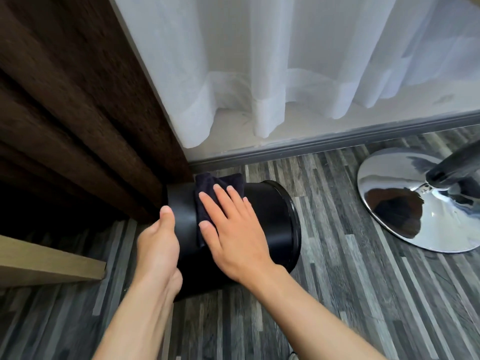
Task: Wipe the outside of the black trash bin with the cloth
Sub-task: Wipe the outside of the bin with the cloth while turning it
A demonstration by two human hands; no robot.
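Two bare forearms enter from bottom of frame. Right hand (231,235) lies flat on the dark cloth (207,193), fingers (210,203) spread and extended, pressing cloth against the curved outer wall of the black trash bin (270,224). Left hand (158,245) cups the bin's left end, thumb up along the edge; its other fingers are hidden behind the bin, so grip beyond the thumb cannot be told. Bin is tipped on its side on the grey wood-pattern floor (337,294), one end toward the brown curtain (65,113), the other, rimmed end toward the right. Bin's inside not visible, contents cannot be told. Cloth drapes over the bin's upper side, its far edge sticking up past the bin near the grey baseboard (324,144). White sheer curtain (259,61) hangs behind. Chrome round stool base (405,203) with dark post stands on floor to the right, well apart from bin. Light wooden board edge (52,263) at left.
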